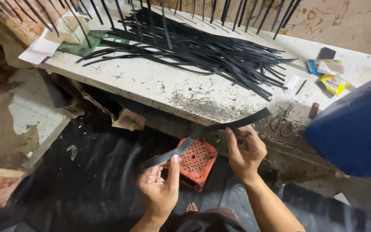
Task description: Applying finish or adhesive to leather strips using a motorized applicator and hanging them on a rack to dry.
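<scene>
A long black strap point(211, 129) stretches between my two hands, in front of the table's near edge. My left hand point(159, 187) pinches its lower left end with thumb and fingers. My right hand point(244, 150) grips it further along, and the far end pokes out up and to the right, over the table edge. A big heap of similar black straps point(194, 49) lies across the white table point(151, 83) beyond my hands.
Scissors point(282, 122) with brown handles lie on the table right of my right hand. Small packets point(332, 82) and a dark phone point(326, 53) sit at the far right. A red perforated stool point(198, 160) stands under my hands. A blue object point(357, 133) fills the right side.
</scene>
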